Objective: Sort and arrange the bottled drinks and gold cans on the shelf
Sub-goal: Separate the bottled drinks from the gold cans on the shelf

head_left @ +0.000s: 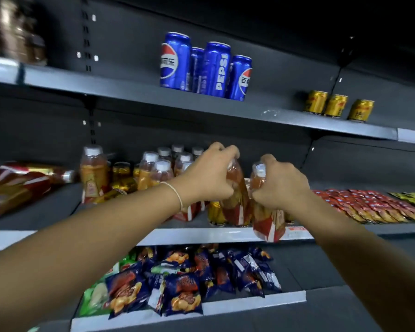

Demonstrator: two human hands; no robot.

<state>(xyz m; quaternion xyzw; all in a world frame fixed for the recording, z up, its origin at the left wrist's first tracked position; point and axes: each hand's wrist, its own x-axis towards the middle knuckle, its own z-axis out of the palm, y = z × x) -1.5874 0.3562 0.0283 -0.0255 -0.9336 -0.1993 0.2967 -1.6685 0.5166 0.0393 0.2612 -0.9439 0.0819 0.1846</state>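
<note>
Our left hand (pixel 209 174) curls round the neck of the first bottle (pixel 236 202), which stands near the front of the middle shelf (pixel 189 234). Just beside it, our right hand (pixel 282 185) clamps the second bottle (pixel 268 221), whose base overlaps the shelf's lip. A gold can (pixel 216 214) stands under our left hand.

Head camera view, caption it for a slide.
Left hand grips one orange bottle, right hand another, at the middle shelf's front edge beside gold cans.

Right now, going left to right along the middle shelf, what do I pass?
Bottles lying flat → tall upright bottle → white-capped bottles → left hand gripping one bottle → right hand gripping another bottle → red packets.
</note>
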